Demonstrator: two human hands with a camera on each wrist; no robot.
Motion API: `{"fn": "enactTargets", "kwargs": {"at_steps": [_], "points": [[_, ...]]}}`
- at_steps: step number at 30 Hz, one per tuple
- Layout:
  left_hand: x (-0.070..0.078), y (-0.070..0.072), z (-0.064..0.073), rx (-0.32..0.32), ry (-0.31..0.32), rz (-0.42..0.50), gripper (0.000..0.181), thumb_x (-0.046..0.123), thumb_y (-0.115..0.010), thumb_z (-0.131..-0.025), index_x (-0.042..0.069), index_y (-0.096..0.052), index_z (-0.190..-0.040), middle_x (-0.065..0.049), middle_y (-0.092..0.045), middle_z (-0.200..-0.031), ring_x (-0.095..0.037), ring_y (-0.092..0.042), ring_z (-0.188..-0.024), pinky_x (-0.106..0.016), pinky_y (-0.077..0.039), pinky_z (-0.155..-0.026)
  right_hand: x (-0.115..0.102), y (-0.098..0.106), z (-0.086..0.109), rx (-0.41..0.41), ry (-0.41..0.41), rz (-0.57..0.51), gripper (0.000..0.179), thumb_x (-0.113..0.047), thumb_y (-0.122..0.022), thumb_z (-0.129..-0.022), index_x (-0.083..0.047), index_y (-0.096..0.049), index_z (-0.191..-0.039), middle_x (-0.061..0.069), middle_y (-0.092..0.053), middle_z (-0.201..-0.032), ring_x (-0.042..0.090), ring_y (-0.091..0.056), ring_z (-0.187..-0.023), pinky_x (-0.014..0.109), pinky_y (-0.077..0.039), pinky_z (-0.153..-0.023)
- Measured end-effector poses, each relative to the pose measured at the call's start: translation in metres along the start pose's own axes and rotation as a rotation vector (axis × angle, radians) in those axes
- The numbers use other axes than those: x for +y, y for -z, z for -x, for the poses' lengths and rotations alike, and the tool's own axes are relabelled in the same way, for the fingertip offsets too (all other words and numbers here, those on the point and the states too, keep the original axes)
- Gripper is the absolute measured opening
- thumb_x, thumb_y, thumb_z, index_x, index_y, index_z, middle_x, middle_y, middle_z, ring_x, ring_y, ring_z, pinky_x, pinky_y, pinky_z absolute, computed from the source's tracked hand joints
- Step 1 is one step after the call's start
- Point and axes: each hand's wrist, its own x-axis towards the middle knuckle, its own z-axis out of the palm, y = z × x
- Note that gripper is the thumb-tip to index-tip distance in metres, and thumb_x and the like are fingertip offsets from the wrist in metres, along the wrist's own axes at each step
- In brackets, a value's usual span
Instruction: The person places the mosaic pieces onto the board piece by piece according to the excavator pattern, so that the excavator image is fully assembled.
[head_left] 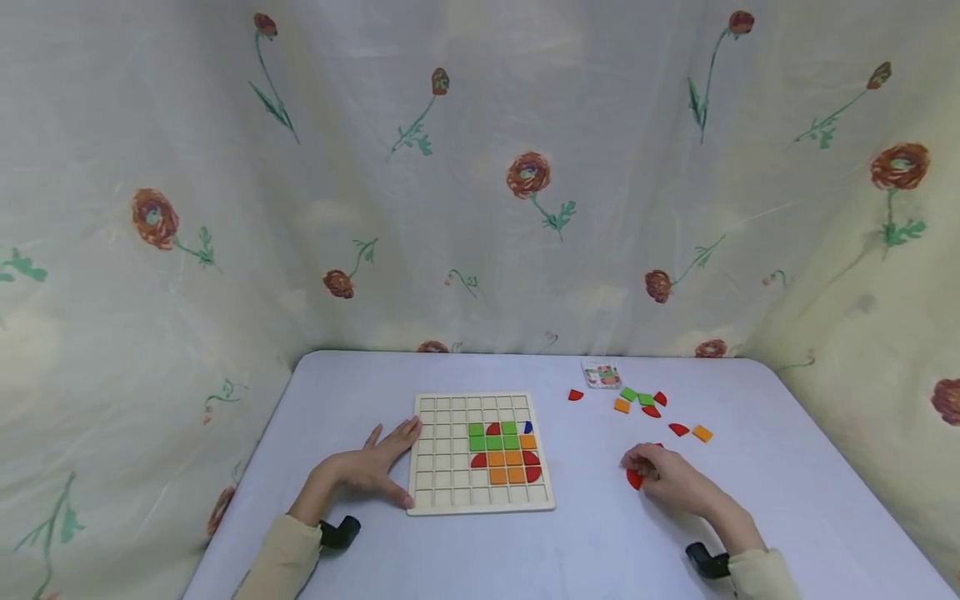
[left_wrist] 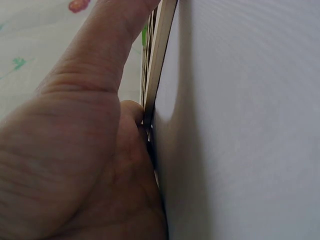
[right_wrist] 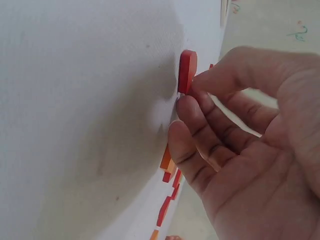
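Observation:
A square wooden grid board [head_left: 442, 482] lies on the table, partly filled with green and orange squares, red quarter circles and a small blue piece [head_left: 528, 427]. My left hand [head_left: 369, 468] is spread along its left edge, thumb at the near corner and fingertips farther up the side. In the left wrist view the thumb reaches the board's edge [left_wrist: 159, 60]. To the right, my right hand [head_left: 667, 477] bends low over the table. Its thumb and fingertips pinch the edge of a red quarter-circle piece [right_wrist: 186, 72], close against the tabletop. Another red piece is mostly hidden behind this hand.
Beyond the right hand lie scattered loose pieces: red quarter circles [head_left: 678, 429], orange squares [head_left: 702, 433] and green squares [head_left: 628, 392]. A small printed pattern card [head_left: 602, 374] is near the back edge. Flowered cloth [head_left: 480, 250] hangs around the white table [head_left: 360, 375].

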Motion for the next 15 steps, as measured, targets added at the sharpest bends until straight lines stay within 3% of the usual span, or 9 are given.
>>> {"fn": "enactTargets", "kwargs": {"at_steps": [3,8,15], "points": [[0.0006,0.0000,-0.0005,0.001,0.003,0.001,0.128,0.062,-0.078,-0.066,0.011,-0.004,-0.156,-0.003,0.005,-0.164,-0.024,0.005,-0.151,-0.057,0.009,-0.118,-0.0011,-0.0012,0.0000,0.020,-0.068,-0.021,0.028,0.001,-0.064,-0.083,-0.006,-0.061,-0.110,0.000,-0.062,-0.095,0.016,-0.054,-0.085,0.027,-0.052,-0.075],[0.0016,0.0004,-0.0005,0.004,0.013,0.012,0.128,0.061,-0.079,-0.066,0.011,-0.004,-0.156,-0.004,0.004,-0.164,-0.025,0.005,-0.152,-0.057,0.010,-0.118,-0.0009,-0.0030,0.0016,0.048,-0.134,0.000,0.024,-0.019,-0.077,-0.082,-0.008,-0.064,-0.098,0.000,-0.060,-0.084,0.015,-0.053,-0.078,0.024,-0.048,-0.066],[0.0012,-0.0003,-0.0017,0.005,0.014,0.005,0.128,0.062,-0.079,-0.065,0.011,-0.004,-0.156,-0.003,0.004,-0.164,-0.024,0.005,-0.152,-0.057,0.009,-0.118,-0.0002,-0.0046,0.0024,0.084,-0.152,0.018,0.024,-0.019,-0.079,-0.079,-0.007,-0.064,-0.093,0.000,-0.061,-0.080,0.014,-0.053,-0.074,0.023,-0.048,-0.064]]}}
